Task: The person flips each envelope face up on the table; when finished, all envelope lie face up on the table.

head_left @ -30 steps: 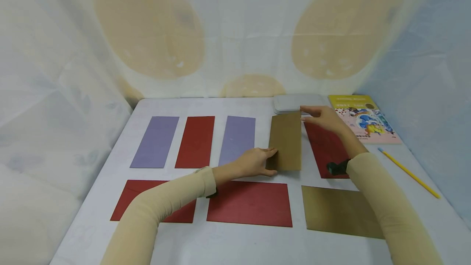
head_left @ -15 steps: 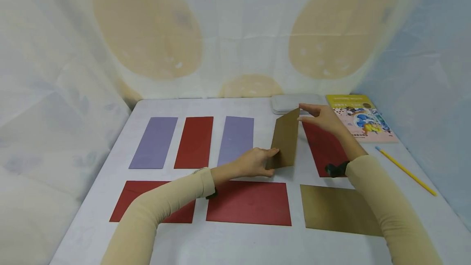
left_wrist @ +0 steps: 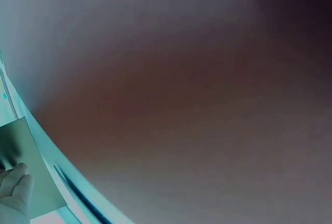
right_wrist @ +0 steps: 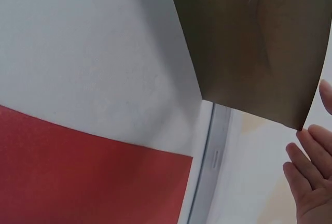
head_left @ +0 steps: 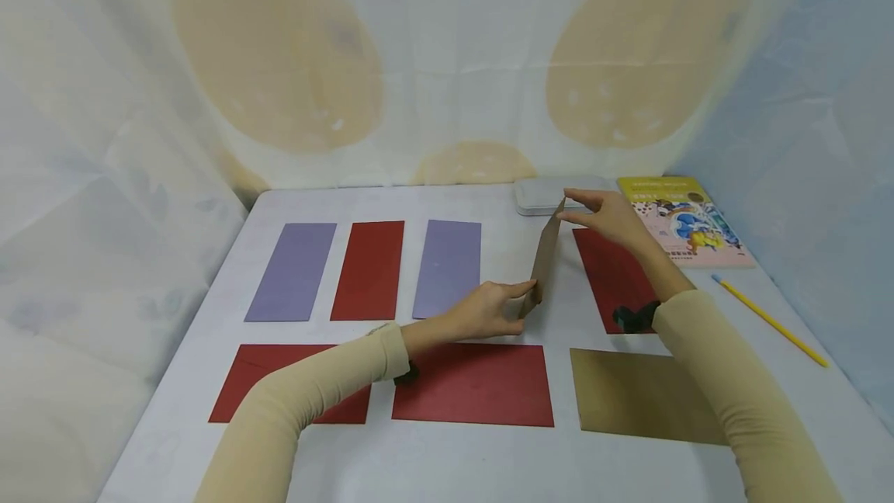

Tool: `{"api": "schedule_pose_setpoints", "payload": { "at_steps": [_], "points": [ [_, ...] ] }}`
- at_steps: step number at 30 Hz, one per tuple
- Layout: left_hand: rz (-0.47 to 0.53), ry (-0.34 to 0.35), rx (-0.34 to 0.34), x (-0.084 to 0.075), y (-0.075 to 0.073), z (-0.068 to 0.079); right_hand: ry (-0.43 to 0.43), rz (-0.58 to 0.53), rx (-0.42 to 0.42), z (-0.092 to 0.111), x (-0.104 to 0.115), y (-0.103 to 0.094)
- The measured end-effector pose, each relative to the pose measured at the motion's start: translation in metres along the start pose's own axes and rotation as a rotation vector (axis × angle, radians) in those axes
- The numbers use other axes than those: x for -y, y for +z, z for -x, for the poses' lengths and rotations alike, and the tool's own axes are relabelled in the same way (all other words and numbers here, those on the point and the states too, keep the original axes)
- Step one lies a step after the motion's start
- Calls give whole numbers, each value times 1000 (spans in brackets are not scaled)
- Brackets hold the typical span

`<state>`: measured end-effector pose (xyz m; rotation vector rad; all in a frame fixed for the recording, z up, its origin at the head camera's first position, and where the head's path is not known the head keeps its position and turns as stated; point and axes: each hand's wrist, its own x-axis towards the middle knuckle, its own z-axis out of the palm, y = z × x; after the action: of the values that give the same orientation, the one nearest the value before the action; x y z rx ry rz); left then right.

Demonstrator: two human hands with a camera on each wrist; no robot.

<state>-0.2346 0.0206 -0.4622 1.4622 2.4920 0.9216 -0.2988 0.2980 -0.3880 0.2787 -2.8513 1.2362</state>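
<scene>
A gold-brown envelope (head_left: 547,254) stands tilted nearly edge-on above the white table in the head view. My left hand (head_left: 482,309) pinches it low on its near end. At the far upper corner, my right hand (head_left: 609,216) holds it between thumb and fingertips. The right wrist view shows a faint seam down the envelope's broad face (right_wrist: 244,42), with the right-hand fingers (right_wrist: 306,167) at its corner. Most of the left wrist view is a dark blur; the envelope (left_wrist: 44,182) and some fingers (left_wrist: 18,187) appear at its lower left.
Flat on the table lie purple envelopes (head_left: 292,270) (head_left: 448,262), red ones (head_left: 369,270) (head_left: 475,386) (head_left: 615,278) and another gold one (head_left: 642,394). A pale tin case (head_left: 541,196), a picture book (head_left: 687,223) and a yellow pencil (head_left: 771,320) are at the back and right.
The gold-brown envelope has turned from showing its broad face to nearly edge-on, its top right corner drawn slightly left and up by my right hand. My left hand keeps its hold low down.
</scene>
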Motion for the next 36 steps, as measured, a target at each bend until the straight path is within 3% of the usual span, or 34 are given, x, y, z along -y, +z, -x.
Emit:
{"api": "schedule_pose_setpoints", "payload": {
  "at_steps": [8,17,22,36],
  "points": [
    [-11,-12,-50,-2,1,7,-18,125,-30,-1,13,7],
    [-32,77,-160,-13,-19,11,-37,57,-53,-10,18,17],
    [-82,113,-182,-16,-30,8,-66,60,-68,-15,18,25],
    [-95,61,-199,-7,-31,12,-91,81,-53,-16,22,36]
  ]
}}
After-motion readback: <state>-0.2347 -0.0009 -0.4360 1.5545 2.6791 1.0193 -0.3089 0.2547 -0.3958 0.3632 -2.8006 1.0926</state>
